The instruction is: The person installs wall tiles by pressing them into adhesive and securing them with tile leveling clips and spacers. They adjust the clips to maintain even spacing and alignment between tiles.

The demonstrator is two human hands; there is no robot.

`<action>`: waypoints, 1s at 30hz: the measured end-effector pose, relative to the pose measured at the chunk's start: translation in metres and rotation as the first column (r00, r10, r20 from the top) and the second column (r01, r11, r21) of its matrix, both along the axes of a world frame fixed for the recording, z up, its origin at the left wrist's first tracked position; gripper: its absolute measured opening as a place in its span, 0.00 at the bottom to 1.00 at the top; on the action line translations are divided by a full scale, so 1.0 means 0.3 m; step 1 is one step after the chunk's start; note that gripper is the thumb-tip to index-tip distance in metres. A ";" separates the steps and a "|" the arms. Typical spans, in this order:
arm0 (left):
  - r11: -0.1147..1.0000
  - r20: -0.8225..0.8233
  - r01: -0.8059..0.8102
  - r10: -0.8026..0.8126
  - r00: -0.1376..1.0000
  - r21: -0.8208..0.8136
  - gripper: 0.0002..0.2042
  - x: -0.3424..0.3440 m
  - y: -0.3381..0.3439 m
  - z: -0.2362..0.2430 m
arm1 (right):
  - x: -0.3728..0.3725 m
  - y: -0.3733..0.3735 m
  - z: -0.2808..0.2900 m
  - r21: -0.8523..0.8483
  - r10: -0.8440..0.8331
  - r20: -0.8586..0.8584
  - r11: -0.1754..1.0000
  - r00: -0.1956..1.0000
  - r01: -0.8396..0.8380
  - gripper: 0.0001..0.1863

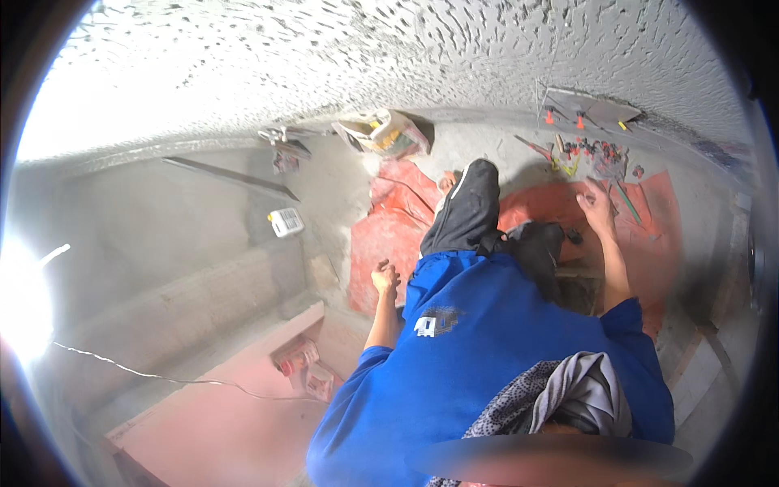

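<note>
My left hand (385,277) hovers over the edge of a red plastic sheet (389,235), beside my hip, its fingers loosely bent and apart with nothing visible in them. On the other side, my right hand (599,209) reaches forward above the right part of the sheet. Its fingers are spread, and I see nothing held. Just beyond it lies a pile of small red and black plastic pieces (596,154). A green-handled tool (629,203) is right of that hand. Yellow pliers (570,168) and a red-handled tool (533,148) lie near the pile.
A rough white wall (365,57) spans the front; a grey tile (591,107) with red wedges sits at its foot. Left lie an open bag (389,134), a white jug (286,221), a long bar (231,178), a pink board (235,414), a cable (195,380) and a bright lamp (20,300).
</note>
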State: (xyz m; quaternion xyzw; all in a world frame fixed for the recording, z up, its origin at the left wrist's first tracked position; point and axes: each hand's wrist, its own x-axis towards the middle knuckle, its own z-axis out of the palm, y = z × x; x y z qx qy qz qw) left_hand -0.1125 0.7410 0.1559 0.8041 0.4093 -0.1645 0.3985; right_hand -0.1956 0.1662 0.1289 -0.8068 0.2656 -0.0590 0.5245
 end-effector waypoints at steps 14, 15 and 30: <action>0.507 0.483 0.208 -0.504 -0.716 0.836 0.09 1.472 -0.400 1.010 | 0.796 0.683 0.290 -0.134 0.016 0.083 0.991 0.996 -0.005 0.15; 0.534 0.513 0.266 -0.389 -0.765 0.803 0.07 1.542 -0.409 1.019 | 0.832 0.752 0.250 -0.133 -0.013 0.106 0.991 0.994 0.027 0.14; 0.179 0.421 0.466 0.239 -0.875 0.866 0.08 2.098 -0.296 1.011 | 1.005 1.577 0.333 -0.335 -0.802 -0.236 0.597 0.549 0.729 0.14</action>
